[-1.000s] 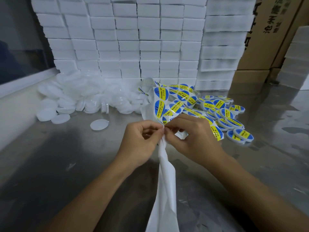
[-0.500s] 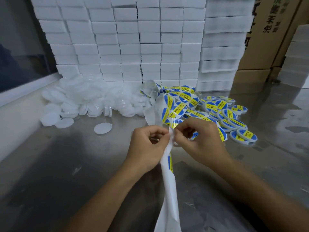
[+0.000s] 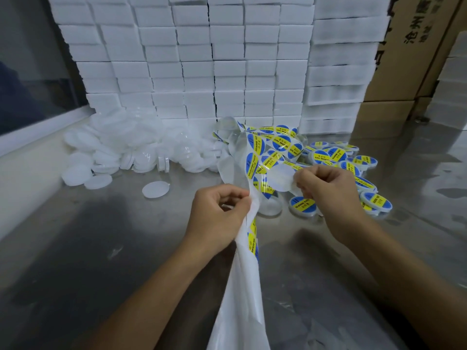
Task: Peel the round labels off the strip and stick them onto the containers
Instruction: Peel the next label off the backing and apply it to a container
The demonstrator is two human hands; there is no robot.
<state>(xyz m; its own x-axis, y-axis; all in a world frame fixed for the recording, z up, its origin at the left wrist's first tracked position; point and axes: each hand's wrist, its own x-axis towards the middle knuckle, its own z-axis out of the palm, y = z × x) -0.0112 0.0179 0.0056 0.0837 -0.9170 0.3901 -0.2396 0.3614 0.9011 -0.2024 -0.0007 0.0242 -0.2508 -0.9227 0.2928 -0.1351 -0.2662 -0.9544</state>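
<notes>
My left hand point(image 3: 218, 218) pinches the white backing strip point(image 3: 242, 286), which hangs down toward me and curls up behind into a tangle of blue-and-yellow round labels point(image 3: 262, 152). My right hand point(image 3: 331, 198) pinches the edge of one round label point(image 3: 280, 178), peeled off the strip and showing its pale back side, held to the right of the strip. A pile of unlabelled white containers point(image 3: 131, 147) lies at the back left. Labelled containers point(image 3: 338, 157) are heaped at the right, one point(image 3: 302, 204) just below my right hand.
A wall of stacked white foam boxes point(image 3: 197, 59) runs along the back of the steel table point(image 3: 101, 248). Cardboard cartons point(image 3: 414, 46) stand at the back right. One loose white lid point(image 3: 155, 189) lies apart from the pile. A ledge point(image 3: 25, 173) borders the left.
My right hand has pulled away to the right, and a round label has come off the strip with it. The left hand kept its hold on the strip.
</notes>
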